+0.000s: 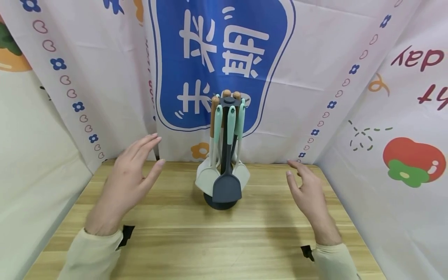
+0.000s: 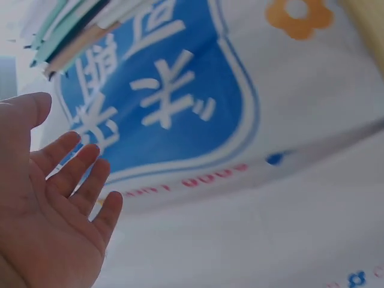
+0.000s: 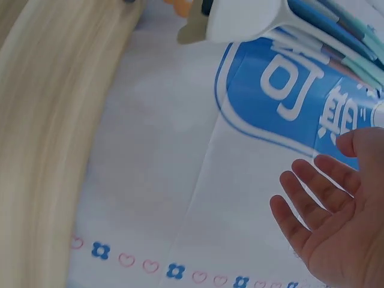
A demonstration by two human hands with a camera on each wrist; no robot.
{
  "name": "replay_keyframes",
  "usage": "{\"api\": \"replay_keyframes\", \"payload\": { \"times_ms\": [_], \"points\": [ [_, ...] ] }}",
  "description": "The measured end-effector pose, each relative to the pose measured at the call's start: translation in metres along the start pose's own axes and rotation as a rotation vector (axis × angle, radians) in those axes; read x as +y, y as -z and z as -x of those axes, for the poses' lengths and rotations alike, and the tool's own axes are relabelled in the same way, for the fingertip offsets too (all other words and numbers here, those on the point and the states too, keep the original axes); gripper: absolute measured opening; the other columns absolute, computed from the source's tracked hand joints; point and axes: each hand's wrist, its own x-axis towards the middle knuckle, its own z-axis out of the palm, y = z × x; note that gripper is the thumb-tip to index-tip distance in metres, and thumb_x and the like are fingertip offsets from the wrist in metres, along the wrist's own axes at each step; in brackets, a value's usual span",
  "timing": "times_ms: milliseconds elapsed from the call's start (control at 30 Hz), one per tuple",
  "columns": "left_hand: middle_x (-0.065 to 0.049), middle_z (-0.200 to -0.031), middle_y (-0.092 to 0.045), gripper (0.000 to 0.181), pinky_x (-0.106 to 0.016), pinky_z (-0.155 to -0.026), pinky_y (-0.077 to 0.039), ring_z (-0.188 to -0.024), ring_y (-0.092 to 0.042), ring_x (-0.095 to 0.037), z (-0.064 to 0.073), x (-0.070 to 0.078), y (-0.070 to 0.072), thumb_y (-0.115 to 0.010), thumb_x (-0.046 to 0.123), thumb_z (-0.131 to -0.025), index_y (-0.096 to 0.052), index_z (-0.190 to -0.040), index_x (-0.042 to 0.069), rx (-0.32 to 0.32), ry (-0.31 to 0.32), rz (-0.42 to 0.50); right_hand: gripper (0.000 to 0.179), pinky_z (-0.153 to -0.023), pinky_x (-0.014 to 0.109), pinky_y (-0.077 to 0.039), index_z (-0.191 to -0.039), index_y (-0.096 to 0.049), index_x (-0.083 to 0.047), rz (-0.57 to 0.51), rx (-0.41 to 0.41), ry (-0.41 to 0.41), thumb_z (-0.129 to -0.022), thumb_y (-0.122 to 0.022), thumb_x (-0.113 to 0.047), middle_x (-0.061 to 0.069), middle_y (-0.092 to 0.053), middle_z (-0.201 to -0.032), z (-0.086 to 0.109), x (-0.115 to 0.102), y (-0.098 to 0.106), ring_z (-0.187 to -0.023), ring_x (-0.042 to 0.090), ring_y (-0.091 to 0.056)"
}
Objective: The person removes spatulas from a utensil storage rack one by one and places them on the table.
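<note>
A dark utensil stand [image 1: 220, 204] holds several hanging kitchen utensils at the middle of the table. At its front hangs a dark grey turner [image 1: 226, 188] with a mint handle; a white turner [image 1: 207, 179] hangs to its left, and wooden handles [image 1: 215, 105] show among the others. My left hand [image 1: 127, 179] is raised left of the stand, fingers extended and thumb apart, holding nothing. To the right of the stand, my right hand [image 1: 308, 190] hovers with loosely bent fingers and nothing in it. Both wrist views show bare palms, the left hand [image 2: 60, 204] and the right hand [image 3: 336, 210].
A wooden table [image 1: 175, 245] lies beneath the hands. Behind the stand hangs a printed cloth [image 1: 273, 128] with a blue sign, and a white cloth wall [image 1: 395, 217] with a printed tomato closes the right side. Another cloth wall [image 1: 31, 155] stands at left.
</note>
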Motion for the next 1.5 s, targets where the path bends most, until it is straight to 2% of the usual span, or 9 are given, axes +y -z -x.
{"api": "replay_keyframes", "payload": {
  "times_ms": [167,233,267,400,500,867,1067,1267,1500],
  "points": [
    [-0.009,-0.183,-0.054,0.064,-0.069,-0.14,-0.041,-0.169,-0.052,-0.041,-0.029,0.016,-0.009,-0.073,0.023,-0.116,-0.053,-0.177,0.019,0.015,-0.038,0.068,0.037,-0.115,0.023,-0.06,-0.151,-0.074,-0.001,-0.097,0.042,0.058,-0.116,-0.07,-0.007,0.02,-0.08,-0.151,-0.012,-0.019,-0.019,-0.143,0.043,-0.076],
    [-0.008,-0.183,-0.054,0.063,-0.068,-0.141,-0.041,-0.17,-0.051,-0.039,-0.043,0.023,-0.013,-0.071,0.024,-0.117,-0.053,-0.177,0.02,0.011,-0.06,0.094,0.036,-0.115,0.017,-0.059,-0.149,-0.075,0.0,-0.134,0.054,0.07,-0.114,-0.071,-0.004,0.02,-0.08,-0.15,-0.016,-0.026,-0.025,-0.142,0.041,-0.076],
    [-0.008,-0.183,-0.054,0.062,-0.068,-0.141,-0.04,-0.171,-0.05,-0.038,-0.05,0.027,-0.015,-0.071,0.025,-0.117,-0.053,-0.177,0.02,0.009,-0.073,0.107,0.035,-0.115,0.018,-0.06,-0.148,-0.075,0.0,-0.148,0.055,0.072,-0.114,-0.071,-0.004,0.019,-0.08,-0.149,-0.018,-0.03,-0.028,-0.142,0.04,-0.077],
    [-0.007,-0.184,-0.053,0.06,-0.066,-0.143,-0.039,-0.173,-0.048,-0.035,-0.075,0.041,-0.025,-0.068,0.028,-0.119,-0.053,-0.177,0.019,0.01,-0.115,0.161,0.035,-0.114,0.046,-0.068,-0.148,-0.076,0.0,-0.193,0.038,0.064,-0.113,-0.071,-0.004,0.018,-0.08,-0.149,-0.023,-0.043,-0.039,-0.14,0.038,-0.077],
    [-0.007,-0.183,-0.054,0.06,-0.064,-0.145,-0.037,-0.173,-0.048,-0.033,-0.091,0.051,-0.032,-0.066,0.031,-0.12,-0.053,-0.177,0.018,0.022,-0.15,0.195,0.035,-0.115,0.057,-0.068,-0.149,-0.075,-0.001,-0.214,0.013,0.047,-0.114,-0.07,-0.006,0.019,-0.08,-0.15,-0.026,-0.051,-0.047,-0.141,0.038,-0.077],
    [-0.007,-0.182,-0.057,0.056,-0.056,-0.151,-0.03,-0.174,-0.047,-0.03,-0.146,0.085,-0.052,-0.062,0.037,-0.122,-0.057,-0.174,0.015,-0.012,-0.26,0.143,0.038,-0.116,0.055,-0.069,-0.152,-0.073,-0.002,-0.32,-0.002,-0.004,-0.114,-0.07,-0.005,0.017,-0.078,-0.15,-0.037,-0.076,-0.066,-0.141,0.036,-0.076],
    [-0.007,-0.178,-0.061,0.054,-0.047,-0.154,-0.021,-0.174,-0.048,-0.027,-0.16,0.09,-0.06,-0.052,0.04,-0.126,-0.059,-0.173,0.016,-0.046,-0.247,0.164,0.04,-0.116,0.056,-0.069,-0.152,-0.072,-0.001,-0.431,0.018,-0.058,-0.112,-0.074,-0.004,0.019,-0.077,-0.15,-0.042,-0.086,-0.074,-0.141,0.037,-0.075],
    [-0.01,-0.173,-0.067,0.048,-0.045,-0.152,-0.028,-0.171,-0.053,-0.029,-0.161,0.088,-0.066,-0.049,0.031,-0.126,-0.066,-0.167,0.01,-0.004,-0.248,0.194,0.04,-0.121,0.054,-0.066,-0.151,-0.072,-0.001,-0.585,0.003,-0.158,-0.112,-0.078,-0.007,0.021,-0.074,-0.149,-0.046,-0.092,-0.084,-0.143,0.037,-0.073],
    [-0.009,-0.172,-0.068,0.045,-0.041,-0.15,-0.034,-0.169,-0.057,-0.028,-0.16,0.087,-0.068,-0.05,0.026,-0.126,-0.069,-0.164,0.009,0.016,-0.268,0.137,0.036,-0.121,0.051,-0.066,-0.145,-0.075,0.0,-0.692,0.005,-0.19,-0.11,-0.082,-0.007,0.021,-0.078,-0.142,-0.048,-0.095,-0.098,-0.136,0.035,-0.077]
  ]
}}
